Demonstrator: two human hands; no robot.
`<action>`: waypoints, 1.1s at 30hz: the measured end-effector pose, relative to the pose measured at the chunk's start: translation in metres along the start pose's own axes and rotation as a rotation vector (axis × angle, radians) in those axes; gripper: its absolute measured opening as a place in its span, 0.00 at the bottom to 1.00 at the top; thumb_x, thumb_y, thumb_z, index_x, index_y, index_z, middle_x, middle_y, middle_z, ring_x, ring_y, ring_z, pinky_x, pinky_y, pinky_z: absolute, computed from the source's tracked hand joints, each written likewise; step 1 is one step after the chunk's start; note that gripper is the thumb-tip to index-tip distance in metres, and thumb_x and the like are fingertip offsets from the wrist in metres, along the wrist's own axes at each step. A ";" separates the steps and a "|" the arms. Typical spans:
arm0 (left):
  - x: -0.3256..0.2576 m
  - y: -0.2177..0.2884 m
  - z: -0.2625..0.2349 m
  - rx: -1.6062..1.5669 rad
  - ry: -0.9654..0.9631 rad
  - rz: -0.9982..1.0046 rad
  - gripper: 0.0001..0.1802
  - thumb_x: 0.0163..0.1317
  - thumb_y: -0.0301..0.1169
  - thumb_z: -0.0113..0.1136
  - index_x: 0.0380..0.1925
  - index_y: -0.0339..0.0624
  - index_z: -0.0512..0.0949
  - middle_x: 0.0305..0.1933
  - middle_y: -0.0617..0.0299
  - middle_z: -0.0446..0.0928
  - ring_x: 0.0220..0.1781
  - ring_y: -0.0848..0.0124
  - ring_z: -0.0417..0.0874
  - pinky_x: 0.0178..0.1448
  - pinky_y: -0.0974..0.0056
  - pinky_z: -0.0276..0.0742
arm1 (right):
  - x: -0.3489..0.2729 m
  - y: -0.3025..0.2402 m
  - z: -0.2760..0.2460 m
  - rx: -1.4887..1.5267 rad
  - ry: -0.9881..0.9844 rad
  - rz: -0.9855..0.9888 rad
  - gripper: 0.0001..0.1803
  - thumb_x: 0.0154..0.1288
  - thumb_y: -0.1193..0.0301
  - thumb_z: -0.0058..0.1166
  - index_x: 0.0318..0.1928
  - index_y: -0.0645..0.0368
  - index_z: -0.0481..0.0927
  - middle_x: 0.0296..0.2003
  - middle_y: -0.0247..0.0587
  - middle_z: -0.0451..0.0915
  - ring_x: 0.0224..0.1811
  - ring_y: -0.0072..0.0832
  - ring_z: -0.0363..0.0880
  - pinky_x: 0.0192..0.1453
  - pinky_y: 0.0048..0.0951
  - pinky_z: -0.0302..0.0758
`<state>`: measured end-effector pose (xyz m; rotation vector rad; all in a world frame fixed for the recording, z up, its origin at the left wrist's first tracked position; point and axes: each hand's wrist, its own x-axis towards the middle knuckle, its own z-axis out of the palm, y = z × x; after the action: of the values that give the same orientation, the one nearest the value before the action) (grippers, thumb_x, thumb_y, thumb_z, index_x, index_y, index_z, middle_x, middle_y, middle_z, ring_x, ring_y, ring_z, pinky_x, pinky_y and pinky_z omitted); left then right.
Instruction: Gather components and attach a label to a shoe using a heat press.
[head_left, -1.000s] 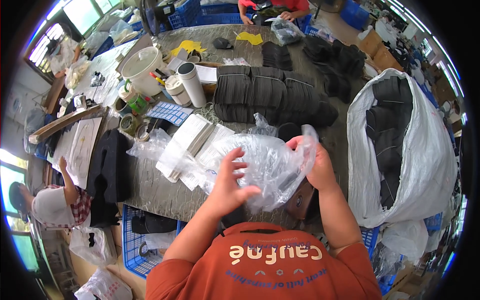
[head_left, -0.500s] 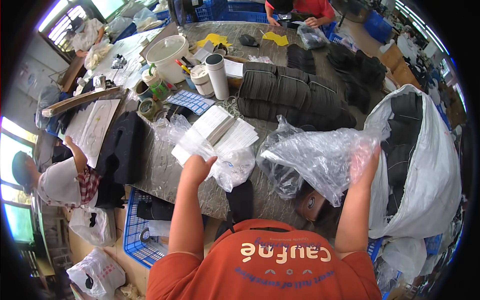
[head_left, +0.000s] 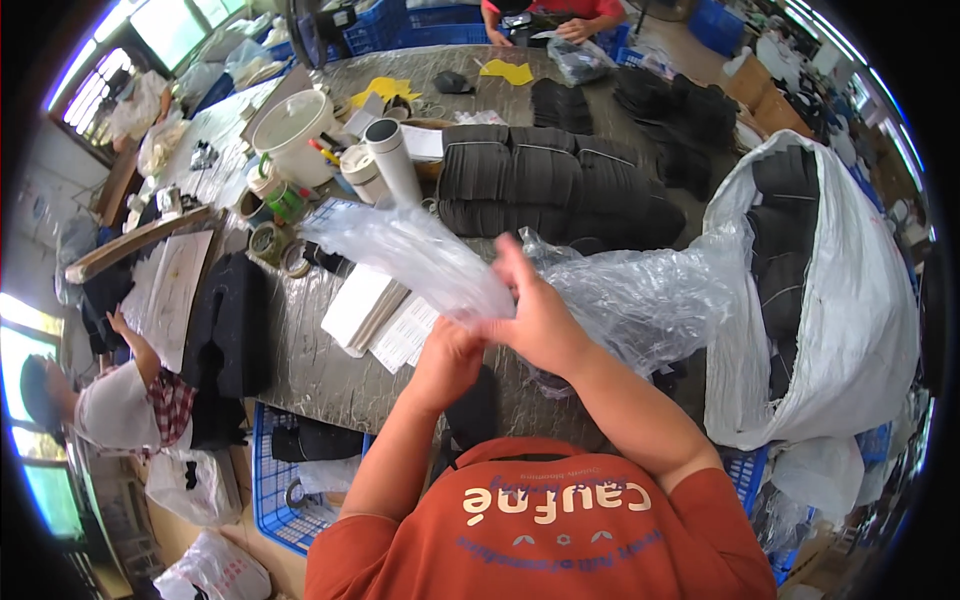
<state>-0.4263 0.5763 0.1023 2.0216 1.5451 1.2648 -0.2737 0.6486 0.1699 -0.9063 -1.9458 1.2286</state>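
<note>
- While both hands are meeting above the bench (head_left: 330, 370), the left hand (head_left: 448, 362) is pinching the lower end of a clear plastic bag (head_left: 410, 255), fingers closed on the film.
- The right hand (head_left: 535, 315) is sitting just beside the left, touching it, its fingers clenching the same clear plastic bag where it is narrowing to a bunch.
- That bag is stretching up and to the left from the hands, hanging in the air over the white paper stack (head_left: 375, 315).
- More crumpled plastic wrap (head_left: 650, 300) is lying to the right of the hands, reaching toward the big white sack (head_left: 850, 330) that is holding dark folded goods.
- Black folded stacks (head_left: 550, 185) are resting on the bench beyond the hands, with a white cylinder (head_left: 392, 160) and a pale bucket (head_left: 292, 130) standing further left.
- Another person in a checked top (head_left: 130, 400) is working at the left edge.
</note>
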 end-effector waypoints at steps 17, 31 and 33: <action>-0.055 0.009 -0.059 0.227 0.213 -0.461 0.26 0.43 0.15 0.55 0.48 0.36 0.70 0.49 0.49 0.70 0.49 0.56 0.71 0.52 0.59 0.69 | -0.035 0.023 0.032 -0.199 -0.023 -0.388 0.23 0.53 0.75 0.52 0.52 0.61 0.68 0.33 0.50 0.79 0.36 0.53 0.77 0.45 0.41 0.74; -0.043 0.025 -0.046 1.139 -0.314 -0.089 0.20 0.49 0.27 0.62 0.44 0.33 0.72 0.46 0.44 0.74 0.50 0.46 0.73 0.54 0.52 0.69 | -0.074 -0.002 0.015 0.140 -0.057 -0.234 0.07 0.53 0.73 0.53 0.34 0.61 0.77 0.32 0.48 0.78 0.33 0.42 0.76 0.38 0.36 0.72; -0.028 0.063 -0.063 0.840 -0.638 -0.689 0.17 0.47 0.26 0.63 0.39 0.35 0.76 0.41 0.49 0.77 0.50 0.49 0.74 0.53 0.53 0.70 | -0.099 -0.019 -0.034 -0.100 0.245 -0.544 0.09 0.50 0.76 0.54 0.34 0.59 0.75 0.30 0.45 0.77 0.33 0.44 0.76 0.39 0.41 0.71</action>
<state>-0.4371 0.5116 0.1681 1.6844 2.2723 -0.3270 -0.1963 0.5775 0.1828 -0.4915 -1.8913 0.6783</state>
